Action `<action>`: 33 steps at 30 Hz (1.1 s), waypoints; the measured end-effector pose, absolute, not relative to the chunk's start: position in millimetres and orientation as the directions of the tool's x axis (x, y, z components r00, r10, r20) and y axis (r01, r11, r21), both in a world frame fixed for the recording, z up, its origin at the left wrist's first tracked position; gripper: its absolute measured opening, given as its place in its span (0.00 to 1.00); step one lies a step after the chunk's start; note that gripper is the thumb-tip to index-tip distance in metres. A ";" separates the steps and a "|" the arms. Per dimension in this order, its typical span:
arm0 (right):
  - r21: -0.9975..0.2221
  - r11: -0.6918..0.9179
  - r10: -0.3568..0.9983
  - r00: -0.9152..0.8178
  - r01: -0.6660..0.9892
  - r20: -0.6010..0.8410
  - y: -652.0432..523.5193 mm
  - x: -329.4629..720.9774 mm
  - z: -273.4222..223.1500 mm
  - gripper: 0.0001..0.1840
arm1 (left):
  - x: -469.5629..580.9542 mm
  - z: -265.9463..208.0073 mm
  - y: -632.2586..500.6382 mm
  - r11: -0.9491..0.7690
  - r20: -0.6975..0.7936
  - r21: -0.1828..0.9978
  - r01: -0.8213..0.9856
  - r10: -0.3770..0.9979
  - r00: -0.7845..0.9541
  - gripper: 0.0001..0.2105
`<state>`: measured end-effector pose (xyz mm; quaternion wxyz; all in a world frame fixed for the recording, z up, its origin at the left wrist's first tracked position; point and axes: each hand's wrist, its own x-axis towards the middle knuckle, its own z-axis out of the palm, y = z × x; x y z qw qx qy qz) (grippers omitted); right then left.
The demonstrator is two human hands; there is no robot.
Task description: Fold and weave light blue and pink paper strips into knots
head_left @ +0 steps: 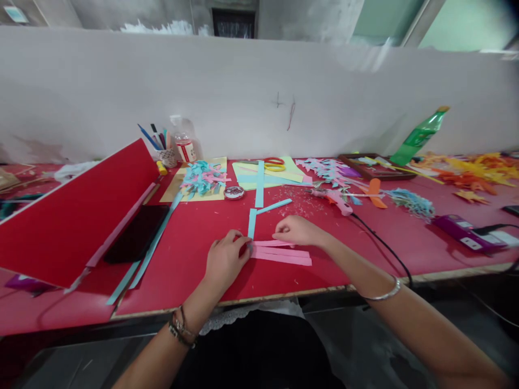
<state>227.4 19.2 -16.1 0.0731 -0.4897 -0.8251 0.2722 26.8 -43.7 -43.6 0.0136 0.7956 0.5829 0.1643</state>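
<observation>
My left hand (pixel 227 258) rests on the table, its thumb and fingertips closed at the left ends of several pink paper strips (pixel 281 257). The strips fan out to the right, lying flat near the table's front edge. My right hand (pixel 300 231) is curled, with its fingertips pinched at the uppermost pink strip. Just above my left fingertips lies a short light-blue strip (pixel 252 222). Another narrow blue strip (pixel 274 206) slants away from its top. Farther back lies a wider blue strip (pixel 260 185).
A pink glue gun (pixel 334 200) lies right, its black cord running to the front edge. Yellow-handled scissors (pixel 274 165) rest on coloured sheets. Left stand a propped red board (pixel 81 216) and a black phone (pixel 137 235). A green bottle (pixel 421 136) leans at right.
</observation>
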 end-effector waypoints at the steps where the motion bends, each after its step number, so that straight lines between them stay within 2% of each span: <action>1: -0.533 0.370 0.855 -0.503 0.761 -0.127 19.4 230.1 -17.1 0.15 | 27.0 -43.4 -44.0 -0.319 0.244 0.211 0.924 0.932 0.266 0.12; 8: -0.579 0.350 0.884 -0.464 0.736 -0.055 10.0 232.9 -19.5 0.18 | 27.9 -42.5 -44.7 -0.309 0.239 0.178 0.934 0.935 0.263 0.12; 17: -0.632 0.320 0.887 -0.457 0.706 -0.062 -3.7 225.9 -24.8 0.09 | 28.8 -42.4 -45.8 -0.302 0.231 0.159 0.940 0.937 0.262 0.12; 25: -0.665 0.324 0.892 -0.451 0.673 -0.021 -7.4 228.9 -28.3 0.09 | 30.2 -40.7 -46.5 -0.287 0.209 0.126 0.950 0.943 0.257 0.12; 33: -0.644 0.364 0.886 -0.464 0.673 0.015 -10.0 229.5 -29.9 0.08 | 31.1 -42.6 -47.8 -0.289 0.226 0.124 0.949 0.940 0.256 0.12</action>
